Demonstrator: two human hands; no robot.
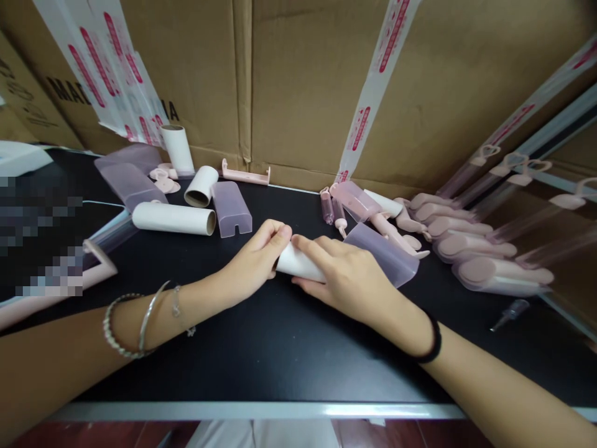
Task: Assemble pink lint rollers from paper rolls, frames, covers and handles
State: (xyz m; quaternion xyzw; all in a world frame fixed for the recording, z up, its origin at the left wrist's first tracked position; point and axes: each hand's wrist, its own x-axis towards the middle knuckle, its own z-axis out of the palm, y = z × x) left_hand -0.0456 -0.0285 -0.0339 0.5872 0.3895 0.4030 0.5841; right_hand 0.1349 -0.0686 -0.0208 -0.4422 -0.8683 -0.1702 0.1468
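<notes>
A white lint-roller refill (301, 262) lies slantwise between my hands over the black tabletop. My right hand (352, 274) is wrapped over it from above, fingers along its upper side and thumb below. At the roll's left end, the fingers of my left hand (261, 252) are closed in a pinch on its edge; my hand hides part of that end. Just right of my right hand rests a translucent purple cover (385, 254). Another purple cover (232, 208) lies beyond my left hand, next to a white roll (173, 218) on its side.
Two more white rolls, one upright (178, 149) and one lying (201, 186), are at the back left. A pink handle frame (245, 174) lies by the cardboard box (298, 87). Several covered lint rollers (504, 274) line the right side, near a small clear-handled screwdriver (510, 314).
</notes>
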